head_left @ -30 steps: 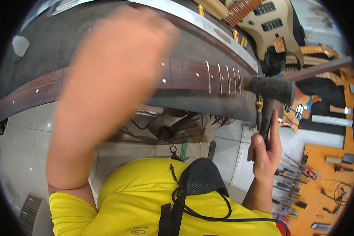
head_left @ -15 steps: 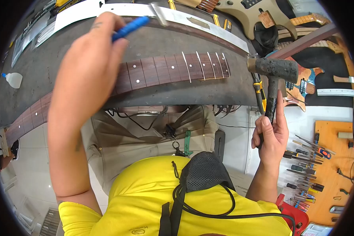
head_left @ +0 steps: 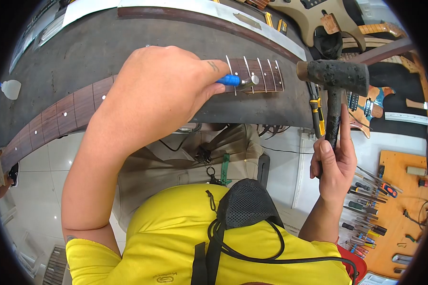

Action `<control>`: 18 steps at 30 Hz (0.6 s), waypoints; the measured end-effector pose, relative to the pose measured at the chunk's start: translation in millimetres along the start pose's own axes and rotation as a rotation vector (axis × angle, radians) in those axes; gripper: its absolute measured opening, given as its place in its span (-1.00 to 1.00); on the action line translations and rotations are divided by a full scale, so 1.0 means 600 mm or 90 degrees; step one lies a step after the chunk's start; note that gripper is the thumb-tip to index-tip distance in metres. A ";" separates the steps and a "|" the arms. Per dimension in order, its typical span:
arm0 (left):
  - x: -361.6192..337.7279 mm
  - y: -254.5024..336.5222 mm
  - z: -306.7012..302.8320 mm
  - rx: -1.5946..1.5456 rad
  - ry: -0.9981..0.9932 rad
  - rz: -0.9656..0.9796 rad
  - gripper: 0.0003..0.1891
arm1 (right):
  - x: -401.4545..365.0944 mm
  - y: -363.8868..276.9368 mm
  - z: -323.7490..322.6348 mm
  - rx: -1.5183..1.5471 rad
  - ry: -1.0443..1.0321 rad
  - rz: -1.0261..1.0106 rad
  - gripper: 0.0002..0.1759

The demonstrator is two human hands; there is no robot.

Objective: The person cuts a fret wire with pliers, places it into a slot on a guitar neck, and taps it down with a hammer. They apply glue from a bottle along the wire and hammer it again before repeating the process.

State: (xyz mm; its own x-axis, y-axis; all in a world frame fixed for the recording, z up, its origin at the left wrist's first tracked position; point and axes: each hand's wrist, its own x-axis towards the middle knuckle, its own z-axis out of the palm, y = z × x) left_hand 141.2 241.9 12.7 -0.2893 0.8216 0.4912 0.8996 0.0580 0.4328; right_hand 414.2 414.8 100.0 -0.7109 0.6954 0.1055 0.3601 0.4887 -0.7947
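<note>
Grasping blue tool [head_left: 231, 80] in left grip [head_left: 169, 83], black mallet [head_left: 340, 77] in right grip [head_left: 336, 166]; align tool head [head_left: 255, 80] squarely over metal strip [head_left: 247, 65].

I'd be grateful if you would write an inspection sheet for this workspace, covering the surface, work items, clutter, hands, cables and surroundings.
Surface: dark bench top, marked and scuffed; no spill seen.
Work items: long fretboard near the bench's front edge, five pale strips across its right end.
Clutter: plastic bottle at far left; yellow-and-black pliers at the right end.
Hands: left hand holds a blue-handled hammer over the strips; right hand holds a black mallet upright.
Cables: dark cables below the bench edge; black cord across the yellow shirt.
Surroundings: orange board with hand tools at right; guitars at upper right.
</note>
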 end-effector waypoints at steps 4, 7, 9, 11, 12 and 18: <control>-0.004 0.002 0.001 0.034 -0.021 0.011 -0.77 | -0.005 -0.018 0.010 -0.042 0.001 -0.041 -0.14; -0.003 0.000 0.002 0.030 -0.009 0.015 -0.78 | -0.010 -0.020 0.009 -0.093 -0.033 -0.088 -0.14; -0.003 0.001 0.002 0.027 -0.004 0.021 -0.78 | -0.011 -0.025 -0.001 -0.123 -0.092 -0.069 -0.20; -0.003 0.002 0.002 0.029 -0.010 0.010 -0.79 | -0.011 -0.034 0.000 -0.110 -0.081 -0.080 -0.19; -0.003 0.000 0.002 0.030 -0.009 0.008 -0.79 | -0.009 -0.038 0.001 -0.103 -0.078 -0.088 -0.18; -0.003 0.001 0.000 0.021 0.006 0.011 -0.82 | -0.010 -0.021 0.018 -0.083 -0.049 -0.139 -0.19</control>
State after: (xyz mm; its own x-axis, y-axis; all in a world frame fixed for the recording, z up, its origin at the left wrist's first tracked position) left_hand 142.4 240.4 11.8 -0.2766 0.8171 0.5059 0.9146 0.0623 0.3994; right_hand 407.6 398.9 102.8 -0.8224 0.5264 0.2156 0.2650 0.6900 -0.6736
